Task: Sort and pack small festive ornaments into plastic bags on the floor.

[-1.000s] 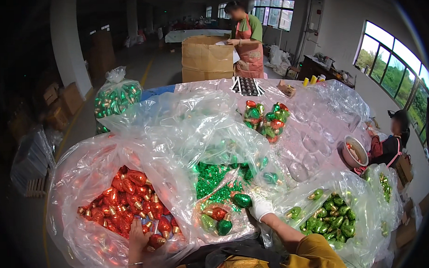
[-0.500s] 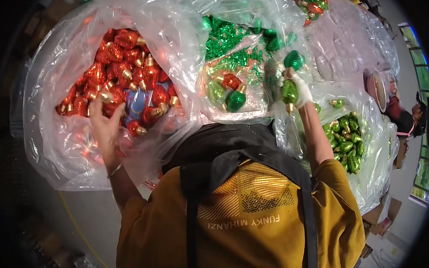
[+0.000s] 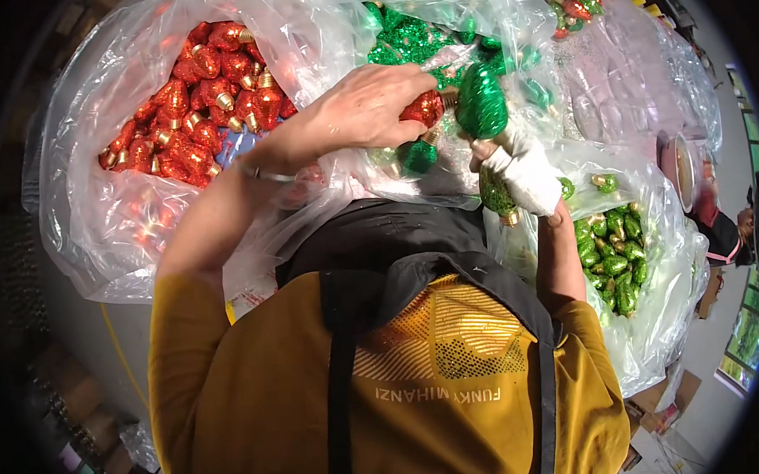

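Head view, looking down over the wearer's mustard-yellow shirt and dark apron strap. The left hand, bare, reaches across from the left; its fingers are clamped together around a red glitter bulb ornament with a gold cap. The right hand, wrapped in a white glove or bandage, rises from the lower right; its fingers are closed on two green glitter bulb ornaments: one large ornament standing above the hand and just beside the red one, and a second hanging below the palm with its gold cap pointing down. Both hands meet above the middle of the work surface, over crumpled clear plastic.

Upper left: a large clear plastic bag, mouth open, holds a heap of red glitter ornaments with gold caps; a small patch of blue shows among them. Upper centre, behind the hands: a second clear bag holds green glitter ornaments. One darker green ornament lies just below the left hand. Right: a third clear bag holds lighter yellow-green ornaments, well apart from the red heap. Top right: a smaller clear bag holds mixed red and green ornaments. At the right edge another person in a dark red garment sits beside a round shallow bowl. Whether a desk lies under the bags cannot be told.
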Demonstrator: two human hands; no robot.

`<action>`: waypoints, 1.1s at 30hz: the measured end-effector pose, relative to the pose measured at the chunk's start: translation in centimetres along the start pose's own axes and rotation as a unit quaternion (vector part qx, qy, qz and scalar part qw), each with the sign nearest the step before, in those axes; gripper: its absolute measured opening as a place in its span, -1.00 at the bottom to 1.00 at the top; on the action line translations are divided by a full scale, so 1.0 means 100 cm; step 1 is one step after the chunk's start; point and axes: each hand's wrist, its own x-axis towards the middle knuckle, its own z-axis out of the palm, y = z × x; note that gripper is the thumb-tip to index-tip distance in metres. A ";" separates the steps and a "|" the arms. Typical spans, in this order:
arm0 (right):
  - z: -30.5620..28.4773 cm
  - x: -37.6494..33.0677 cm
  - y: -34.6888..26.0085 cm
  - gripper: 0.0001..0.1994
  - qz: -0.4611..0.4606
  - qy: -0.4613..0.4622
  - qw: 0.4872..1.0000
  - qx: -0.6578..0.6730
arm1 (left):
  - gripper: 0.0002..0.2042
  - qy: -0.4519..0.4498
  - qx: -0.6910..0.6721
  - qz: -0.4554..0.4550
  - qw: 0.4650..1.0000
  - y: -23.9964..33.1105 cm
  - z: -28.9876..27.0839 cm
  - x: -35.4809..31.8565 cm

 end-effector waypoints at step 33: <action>0.013 0.021 0.029 -0.71 -0.083 0.089 0.990 -0.075 | -0.70 -0.404 -0.184 0.102 0.890 -0.042 0.079 0.046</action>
